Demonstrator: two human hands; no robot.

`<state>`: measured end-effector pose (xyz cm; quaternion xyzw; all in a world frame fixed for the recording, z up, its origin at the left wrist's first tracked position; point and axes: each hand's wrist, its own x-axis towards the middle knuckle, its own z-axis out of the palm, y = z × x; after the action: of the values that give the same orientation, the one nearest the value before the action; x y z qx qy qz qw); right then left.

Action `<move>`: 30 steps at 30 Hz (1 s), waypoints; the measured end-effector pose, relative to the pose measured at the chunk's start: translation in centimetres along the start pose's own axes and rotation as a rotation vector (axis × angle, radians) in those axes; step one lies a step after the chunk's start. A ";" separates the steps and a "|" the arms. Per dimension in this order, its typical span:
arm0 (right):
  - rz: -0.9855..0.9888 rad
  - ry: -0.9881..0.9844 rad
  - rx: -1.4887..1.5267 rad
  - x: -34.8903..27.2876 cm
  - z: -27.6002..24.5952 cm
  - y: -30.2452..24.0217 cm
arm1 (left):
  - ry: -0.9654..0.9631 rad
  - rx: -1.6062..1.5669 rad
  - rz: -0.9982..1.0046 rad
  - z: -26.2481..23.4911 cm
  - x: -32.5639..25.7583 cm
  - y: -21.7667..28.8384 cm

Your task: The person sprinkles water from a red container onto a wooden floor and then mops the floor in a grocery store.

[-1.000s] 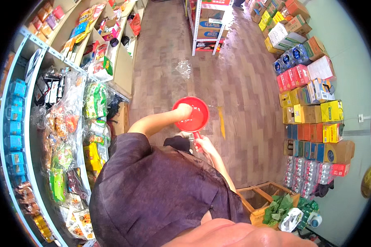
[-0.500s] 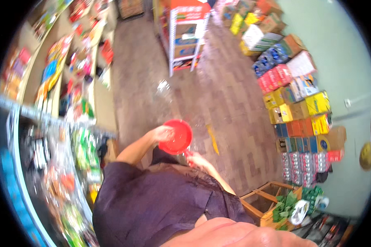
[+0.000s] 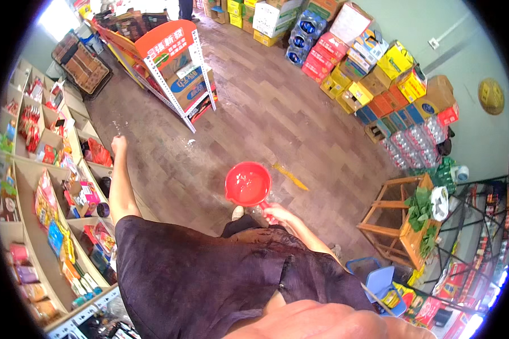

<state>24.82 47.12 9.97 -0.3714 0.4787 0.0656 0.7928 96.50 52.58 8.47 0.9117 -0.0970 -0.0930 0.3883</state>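
A red plastic water dipper (image 3: 246, 189) with water glinting inside is held out in front of my body. My right hand (image 3: 280, 214) is wrapped round its handle. Stretched far out to the left, my left hand (image 3: 119, 143) hangs above the floor near the low shelves. Small water drops (image 3: 117, 124) show just beyond it. Its fingers are too small and turned away to make out. Wet specks (image 3: 191, 142) lie on the wood-look floor (image 3: 254, 101).
Shelves of packaged goods (image 3: 57, 226) line the left. A white-framed display rack (image 3: 178, 73) stands ahead. Stacked cartons (image 3: 373, 73) run along the right wall. A wooden frame stand (image 3: 393, 220) with green leaves and a blue chair (image 3: 384, 285) are at the lower right.
My left hand has come out of the dipper and swung far out to the left, with drops in the air. My right hand still holds the dipper. The view has turned.
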 end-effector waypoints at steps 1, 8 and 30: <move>0.019 0.074 0.045 0.0 -1.4 0.6 | 0.080 0.416 0.185 5.2 -3.8 1.1; -0.101 0.032 0.221 1.4 -3.0 -3.0 | -0.475 0.567 0.610 17.6 -15.9 0.8; -0.192 -0.045 -0.022 4.0 -30.0 -21.4 | -0.898 0.283 1.271 42.2 -44.9 37.9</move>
<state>15.46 11.21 10.08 -0.4226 0.4220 0.0027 0.8020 38.97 8.89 11.48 0.5976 -0.7576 -0.1991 0.1710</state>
